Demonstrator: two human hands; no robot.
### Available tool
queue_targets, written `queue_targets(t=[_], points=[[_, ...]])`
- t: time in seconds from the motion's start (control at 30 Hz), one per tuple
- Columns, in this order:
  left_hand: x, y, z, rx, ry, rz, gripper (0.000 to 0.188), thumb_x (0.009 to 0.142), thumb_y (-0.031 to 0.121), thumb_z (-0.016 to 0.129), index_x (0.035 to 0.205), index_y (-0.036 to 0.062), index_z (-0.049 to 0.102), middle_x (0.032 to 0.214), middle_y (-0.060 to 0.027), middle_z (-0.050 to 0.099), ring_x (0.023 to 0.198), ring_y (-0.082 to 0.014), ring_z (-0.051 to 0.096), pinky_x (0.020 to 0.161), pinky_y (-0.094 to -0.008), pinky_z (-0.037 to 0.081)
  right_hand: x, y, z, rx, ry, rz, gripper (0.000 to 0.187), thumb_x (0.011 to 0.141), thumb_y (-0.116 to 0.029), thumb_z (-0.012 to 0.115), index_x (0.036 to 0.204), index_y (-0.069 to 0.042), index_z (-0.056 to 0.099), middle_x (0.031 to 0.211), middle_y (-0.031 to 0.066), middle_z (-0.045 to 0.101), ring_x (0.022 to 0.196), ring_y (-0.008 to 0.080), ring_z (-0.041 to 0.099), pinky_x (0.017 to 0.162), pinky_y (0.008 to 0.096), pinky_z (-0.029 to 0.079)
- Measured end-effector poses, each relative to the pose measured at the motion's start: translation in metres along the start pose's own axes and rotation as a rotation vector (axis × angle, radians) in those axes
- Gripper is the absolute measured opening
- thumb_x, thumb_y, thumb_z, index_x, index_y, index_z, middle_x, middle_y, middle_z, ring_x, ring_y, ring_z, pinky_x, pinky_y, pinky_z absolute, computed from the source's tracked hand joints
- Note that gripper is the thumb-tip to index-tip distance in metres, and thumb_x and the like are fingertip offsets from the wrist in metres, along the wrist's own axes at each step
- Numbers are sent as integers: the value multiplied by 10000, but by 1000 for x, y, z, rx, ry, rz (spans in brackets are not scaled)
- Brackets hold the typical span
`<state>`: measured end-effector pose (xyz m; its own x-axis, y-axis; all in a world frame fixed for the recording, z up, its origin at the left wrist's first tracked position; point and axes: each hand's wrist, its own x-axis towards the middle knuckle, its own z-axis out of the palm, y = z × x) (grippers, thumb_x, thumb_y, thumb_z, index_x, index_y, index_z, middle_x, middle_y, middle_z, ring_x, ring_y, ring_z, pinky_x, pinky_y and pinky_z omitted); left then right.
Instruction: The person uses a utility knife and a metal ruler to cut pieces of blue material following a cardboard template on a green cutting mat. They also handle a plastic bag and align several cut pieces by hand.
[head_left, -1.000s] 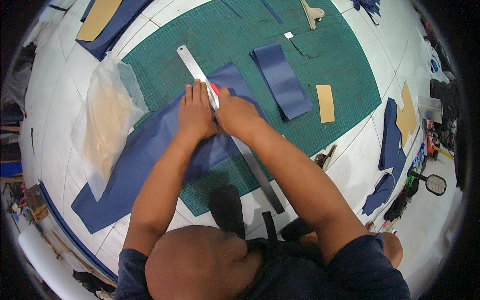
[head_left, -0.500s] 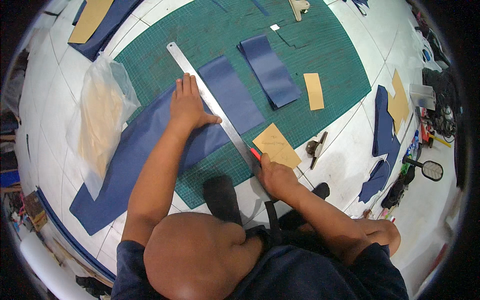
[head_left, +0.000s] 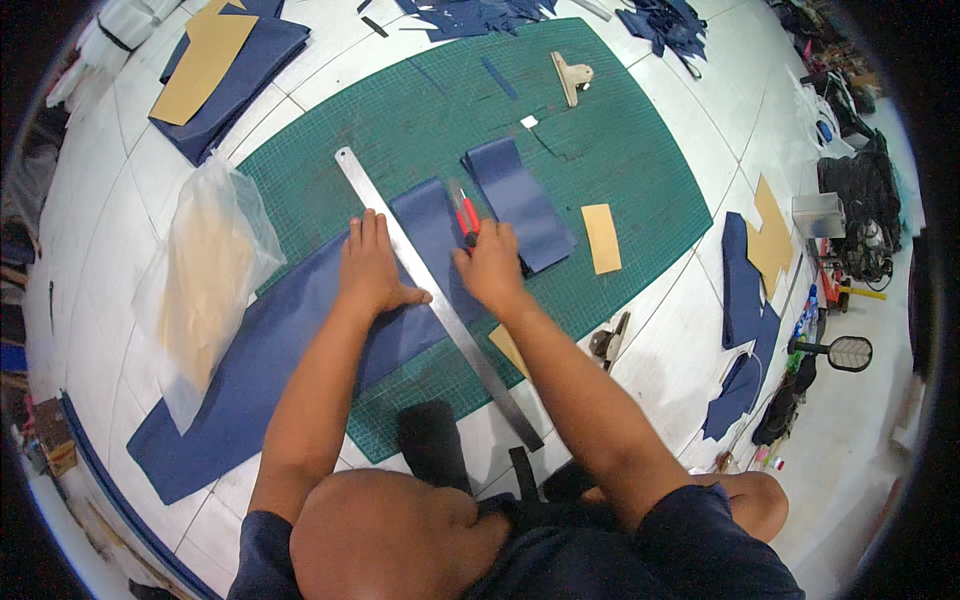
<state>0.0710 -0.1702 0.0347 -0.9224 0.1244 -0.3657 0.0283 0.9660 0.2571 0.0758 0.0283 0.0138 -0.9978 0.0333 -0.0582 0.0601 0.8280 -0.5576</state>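
My left hand [head_left: 370,265] lies with fingers spread, pressing a long steel ruler [head_left: 470,345] down on a dark blue sheet of material [head_left: 250,375]. A blue strip [head_left: 425,220] shows on the ruler's right side; whether it is separate from the sheet I cannot tell. Closed in my right hand [head_left: 492,268] is a red cutter knife [head_left: 467,215], its blade pointing away from me over that strip. Just beyond that hand, folded blue pieces [head_left: 525,200] lie on the green cutting mat [head_left: 630,130].
Tan card pieces [head_left: 602,240] lie on the mat, one partly under my right arm. Metal clips [head_left: 572,78] sit on the mat and beside it. A plastic bag [head_left: 215,260] rests at left, with more blue pieces [head_left: 740,280] on the tiles at right.
My right hand has moved with the cutter knife from the ruler's near end, farther away from me, to over the strip. The left hand still presses the ruler. The whole view has shifted.
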Motion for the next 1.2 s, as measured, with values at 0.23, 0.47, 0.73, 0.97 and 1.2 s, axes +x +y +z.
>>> queue_targets(t=[0.23, 0.47, 0.73, 0.97, 1.2], points=[[-6, 0, -4, -5, -7, -31, 1470, 486, 574, 955, 1576, -55, 195, 1659, -233, 206, 1544, -420, 176, 1234, -497, 242, 6, -12, 1, 104, -93, 205, 475, 822, -205, 795, 1133, -1, 500, 1066, 281, 645, 1037, 467, 628, 886, 529, 503], [-4, -3, -2, -38, 9, -19, 1461, 497, 573, 954, 1580, -46, 193, 1659, -223, 210, 1547, -411, 172, 1238, -501, 230, 12, -14, -25, 170, -136, 54, 399, 866, -197, 731, 1142, -29, 496, 996, 269, 688, 977, 494, 665, 800, 560, 521], [-5, -12, 9, -58, 51, -26, 1494, 449, 579, 961, 1574, -46, 203, 1653, -247, 207, 1533, -440, 192, 1230, -524, 243, 79, -10, -135, 294, -98, -132, 458, 862, -206, 774, 1208, -17, 542, 997, 165, 664, 924, 291, 649, 822, 416, 510], [-3, -1, 1, -48, 24, -12, 1462, 488, 575, 959, 1572, -57, 208, 1654, -228, 213, 1543, -416, 176, 1240, -490, 220, 69, 60, -122, 23, -19, 58, 450, 867, -257, 801, 1140, 2, 555, 1018, 172, 648, 892, 289, 642, 778, 418, 506], [-10, -14, 6, -91, 86, 6, 1430, 489, 560, 964, 1557, -60, 244, 1637, -241, 243, 1530, -434, 204, 1234, -503, 239, -85, 11, -65, 105, -266, -45, 426, 848, -277, 825, 1050, -32, 541, 913, 171, 595, 815, 354, 613, 738, 450, 496]])
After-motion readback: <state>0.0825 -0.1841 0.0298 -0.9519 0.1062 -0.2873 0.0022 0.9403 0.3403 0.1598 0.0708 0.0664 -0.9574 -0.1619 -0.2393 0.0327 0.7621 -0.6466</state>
